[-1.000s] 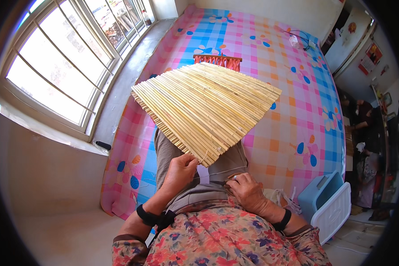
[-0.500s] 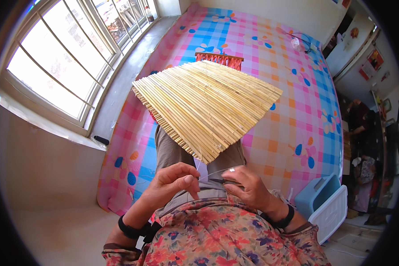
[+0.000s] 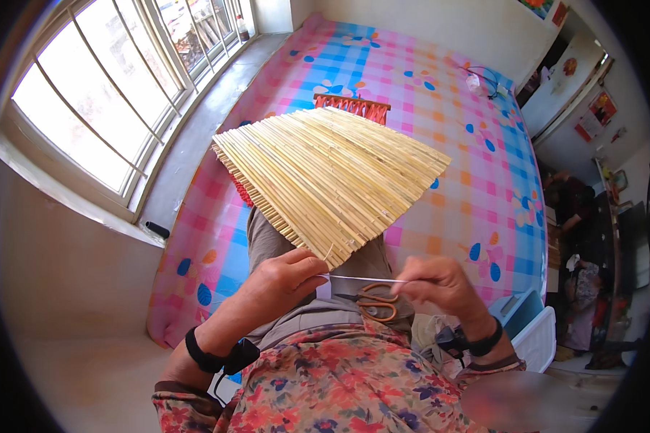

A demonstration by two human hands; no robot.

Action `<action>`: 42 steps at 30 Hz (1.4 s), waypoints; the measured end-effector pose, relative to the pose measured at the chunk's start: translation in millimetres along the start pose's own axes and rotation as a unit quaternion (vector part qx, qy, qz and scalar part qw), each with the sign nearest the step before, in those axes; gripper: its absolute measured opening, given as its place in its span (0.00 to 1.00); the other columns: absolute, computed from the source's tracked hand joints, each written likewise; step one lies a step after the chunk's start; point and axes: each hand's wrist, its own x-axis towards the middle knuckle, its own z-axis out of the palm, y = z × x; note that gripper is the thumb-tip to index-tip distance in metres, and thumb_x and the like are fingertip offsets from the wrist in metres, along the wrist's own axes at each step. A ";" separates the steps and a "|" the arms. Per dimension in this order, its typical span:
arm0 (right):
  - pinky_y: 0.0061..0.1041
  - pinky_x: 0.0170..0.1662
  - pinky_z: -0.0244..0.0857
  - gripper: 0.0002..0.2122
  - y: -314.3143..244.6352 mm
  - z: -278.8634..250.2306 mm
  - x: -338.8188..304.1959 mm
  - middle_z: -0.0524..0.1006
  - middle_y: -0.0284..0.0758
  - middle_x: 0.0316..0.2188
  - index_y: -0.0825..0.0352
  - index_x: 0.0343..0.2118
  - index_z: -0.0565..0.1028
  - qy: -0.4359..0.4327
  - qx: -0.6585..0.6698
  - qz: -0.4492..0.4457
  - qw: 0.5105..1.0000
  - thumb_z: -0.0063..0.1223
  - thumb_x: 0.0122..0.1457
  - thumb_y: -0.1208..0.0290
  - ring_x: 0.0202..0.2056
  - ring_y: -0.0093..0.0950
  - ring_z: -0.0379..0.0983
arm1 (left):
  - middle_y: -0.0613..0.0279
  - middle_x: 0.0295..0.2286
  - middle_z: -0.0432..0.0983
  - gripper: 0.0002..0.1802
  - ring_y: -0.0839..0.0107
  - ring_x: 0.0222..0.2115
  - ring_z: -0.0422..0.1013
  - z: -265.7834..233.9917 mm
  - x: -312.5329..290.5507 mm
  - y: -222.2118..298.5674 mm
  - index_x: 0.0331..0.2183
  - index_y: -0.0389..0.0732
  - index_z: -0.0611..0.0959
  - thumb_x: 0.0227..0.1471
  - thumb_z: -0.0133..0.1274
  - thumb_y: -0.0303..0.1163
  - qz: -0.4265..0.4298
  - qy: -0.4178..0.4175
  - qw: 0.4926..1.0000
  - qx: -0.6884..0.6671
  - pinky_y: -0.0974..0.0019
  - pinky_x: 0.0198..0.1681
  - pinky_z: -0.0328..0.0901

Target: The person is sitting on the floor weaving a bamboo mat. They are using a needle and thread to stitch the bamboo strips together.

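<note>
A mat of straw-coloured reed stalks (image 3: 332, 180) lies across my knees, its near corner pointing at me. My left hand (image 3: 285, 280) is closed beside that corner, pinching one end of a white thread (image 3: 365, 278). The thread runs taut to my right hand (image 3: 440, 283), whose fingers are closed on its other part. Below the thread, scissors (image 3: 378, 303) with orange-brown handles rest on my lap. A short loose cord end (image 3: 329, 253) sticks up from the mat's corner. Under my left fingers a small pale strip (image 3: 324, 289) shows; I cannot tell what it is.
A checked, flowered sheet (image 3: 440, 209) covers the bed around me. Past the mat stands a wooden frame (image 3: 354, 108) with red lacing. At my right are a blue bin (image 3: 516, 310) and a white lid (image 3: 534, 339). A barred window (image 3: 101, 94) is at left. People (image 3: 581, 289) sit far right.
My right hand has moved right, pulling the thread straight. My left hand has come up against the mat's corner. The scissors' handles now show where my right hand was.
</note>
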 end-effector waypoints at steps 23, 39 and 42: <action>0.17 0.27 0.59 0.06 38.9 -242.0 -169.1 0.74 0.28 0.25 0.69 0.30 0.78 0.391 -0.436 0.102 0.804 0.55 0.60 0.72 0.25 0.16 0.66 | 0.73 0.25 0.73 0.01 0.85 0.25 0.66 0.4 -29.8 -86.2 0.33 0.36 0.81 0.56 0.57 0.23 -0.154 0.199 0.955 -0.157 0.78 0.28 0.63; 0.30 0.26 0.66 0.05 -57.9 -54.7 -21.5 0.72 0.34 0.25 0.65 0.32 0.77 0.156 -0.565 -0.201 0.785 0.57 0.51 0.80 0.26 0.32 0.71 | 0.54 0.50 0.71 0.24 0.68 0.45 0.74 -3.8 24.2 1.0 0.51 0.37 0.76 0.52 0.52 0.14 0.011 0.205 0.972 -0.113 0.69 0.43 0.70; 0.31 0.27 0.66 0.09 -56.4 -11.0 2.2 0.71 0.33 0.24 0.64 0.34 0.77 0.048 -0.547 -0.235 0.802 0.59 0.48 0.78 0.26 0.33 0.73 | 0.57 0.50 0.72 0.27 0.70 0.52 0.69 18.1 30.7 18.7 0.57 0.39 0.71 0.56 0.56 0.20 0.046 -0.007 0.949 -0.312 0.67 0.49 0.70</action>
